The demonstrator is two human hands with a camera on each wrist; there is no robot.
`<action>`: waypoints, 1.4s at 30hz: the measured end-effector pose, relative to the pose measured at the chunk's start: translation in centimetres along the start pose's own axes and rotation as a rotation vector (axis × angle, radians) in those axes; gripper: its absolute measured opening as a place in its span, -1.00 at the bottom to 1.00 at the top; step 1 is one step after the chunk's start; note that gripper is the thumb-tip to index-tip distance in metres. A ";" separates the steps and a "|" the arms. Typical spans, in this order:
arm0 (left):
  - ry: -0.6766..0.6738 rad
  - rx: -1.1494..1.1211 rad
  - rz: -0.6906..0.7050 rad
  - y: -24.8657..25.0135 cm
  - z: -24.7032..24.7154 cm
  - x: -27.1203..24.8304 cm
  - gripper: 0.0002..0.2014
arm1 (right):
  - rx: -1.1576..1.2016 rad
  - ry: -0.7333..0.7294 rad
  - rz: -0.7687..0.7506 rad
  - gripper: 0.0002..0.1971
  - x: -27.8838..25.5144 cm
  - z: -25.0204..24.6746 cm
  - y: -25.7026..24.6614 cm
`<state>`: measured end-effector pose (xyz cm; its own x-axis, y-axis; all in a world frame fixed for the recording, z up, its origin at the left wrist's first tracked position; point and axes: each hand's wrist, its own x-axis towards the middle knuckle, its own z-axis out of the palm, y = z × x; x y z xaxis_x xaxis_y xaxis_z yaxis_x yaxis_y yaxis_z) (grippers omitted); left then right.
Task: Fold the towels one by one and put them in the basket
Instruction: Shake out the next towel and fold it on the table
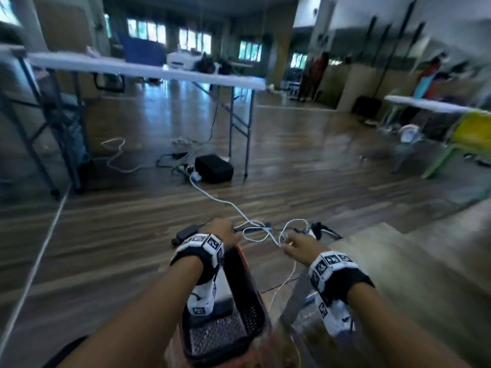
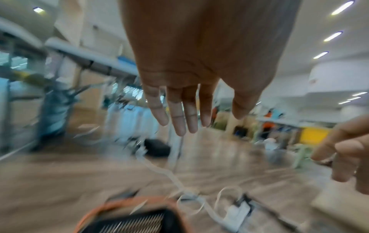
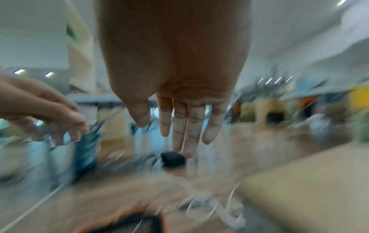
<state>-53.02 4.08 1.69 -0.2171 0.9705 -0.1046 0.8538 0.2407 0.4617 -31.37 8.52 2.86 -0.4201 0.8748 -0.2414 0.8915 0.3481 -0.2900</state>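
Observation:
A black mesh basket with an orange rim (image 1: 247,296) stands low in the head view, under my left forearm. What shows of its inside holds no towel. Above its far end hovers my left hand (image 1: 223,232), fingers straight and relaxed, holding nothing. My right hand (image 1: 300,245) hangs to the right of the basket, also with nothing in it. The left wrist view shows the left fingers (image 2: 179,113) spread above the basket rim (image 2: 119,203). In the blurred right wrist view the right fingers (image 3: 185,126) point down. No towel is in view.
A tan table top (image 1: 398,274) lies at the right, next to the basket. White cables (image 1: 225,205) and a black box (image 1: 214,168) lie on the wooden floor ahead. A white folding table (image 1: 159,71) stands beyond, a yellow chair (image 1: 473,134) far right.

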 end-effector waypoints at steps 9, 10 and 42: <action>-0.006 0.071 0.430 15.3 -6.3 -10.9 -0.60 | 0.006 0.288 0.174 -0.68 -19.2 -10.0 5.4; -0.025 0.070 0.483 16.8 -5.9 -11.8 -0.62 | 0.011 0.298 0.204 -0.68 -21.3 -10.1 6.2; -0.515 0.373 1.383 45.3 24.6 -28.7 -0.71 | 0.192 0.450 1.069 -0.72 -54.7 3.9 26.2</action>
<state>3.47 -12.57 3.96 0.9447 0.3077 -0.1130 0.3257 -0.9201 0.2176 14.28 -31.50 4.82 0.6584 0.7448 -0.1087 0.6978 -0.6581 -0.2827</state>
